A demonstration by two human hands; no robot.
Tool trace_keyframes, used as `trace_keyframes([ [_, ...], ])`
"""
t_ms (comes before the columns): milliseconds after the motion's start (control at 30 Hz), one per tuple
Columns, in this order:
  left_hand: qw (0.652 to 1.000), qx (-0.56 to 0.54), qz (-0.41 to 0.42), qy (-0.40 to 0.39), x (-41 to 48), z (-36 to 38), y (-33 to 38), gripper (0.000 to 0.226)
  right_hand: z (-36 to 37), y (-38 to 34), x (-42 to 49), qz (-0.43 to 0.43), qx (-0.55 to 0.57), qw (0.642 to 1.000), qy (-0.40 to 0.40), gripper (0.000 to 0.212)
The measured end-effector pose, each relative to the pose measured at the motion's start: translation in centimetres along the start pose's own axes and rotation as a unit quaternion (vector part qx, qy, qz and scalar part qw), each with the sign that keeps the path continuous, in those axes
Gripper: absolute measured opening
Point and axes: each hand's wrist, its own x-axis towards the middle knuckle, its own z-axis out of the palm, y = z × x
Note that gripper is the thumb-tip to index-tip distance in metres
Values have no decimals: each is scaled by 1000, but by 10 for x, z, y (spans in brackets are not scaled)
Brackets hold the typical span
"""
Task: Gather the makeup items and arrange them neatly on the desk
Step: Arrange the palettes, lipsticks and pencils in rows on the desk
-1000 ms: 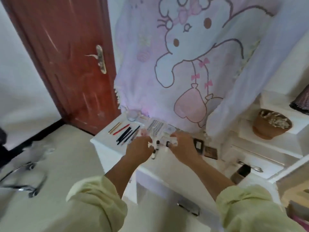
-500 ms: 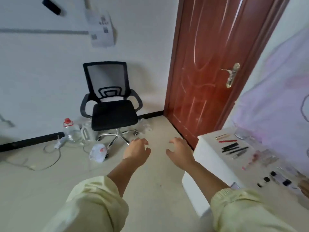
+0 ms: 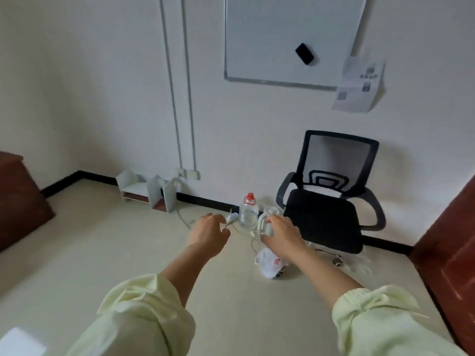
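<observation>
View: swung left; desk, makeup out of frame.
Hands: left hand [image 3: 209, 233], right hand [image 3: 280, 233] empty, loosely curled.
Desk: likely right, past door [image 3: 452, 242]; right hand nearer.

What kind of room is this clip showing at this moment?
Probably a sparse home or office room: a whiteboard hangs on the white wall, a black mesh office chair stands by it, and a plastic bottle sits on the floor.

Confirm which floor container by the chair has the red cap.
The clear bottle, standing upright left of the black chair. The white jug beside it, partly behind the right hand, shows no red cap.
</observation>
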Motion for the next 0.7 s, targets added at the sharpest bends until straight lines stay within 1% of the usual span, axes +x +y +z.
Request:
trace_keyframes([
  [100,998,17,-42,51,50,-41,-49,33,13,-52,78,-55,8,998,-16,39],
  [167,995,33,-67,71,80,-65,-78,33,24,-87,122,-80,22,996,-37,40],
  [267,989,44,-103,93,115,-96,-119,35,42,-138,175,-130,9,989,-69,47],
  [367,981,48,-149,118,147,-129,-167,35,60,-194,225,-186,-12,979,-87,46],
  [500,967,55,-206,138,182,-168,-234,36,85,-273,284,-248,-16,964,-92,44],
  [600,960,53,-231,152,209,-193,-291,37,115,-337,326,-283,-13,953,-104,46],
  [700,955,46,-243,166,236,-219,-348,35,146,-401,370,-323,-33,940,-110,41],
])
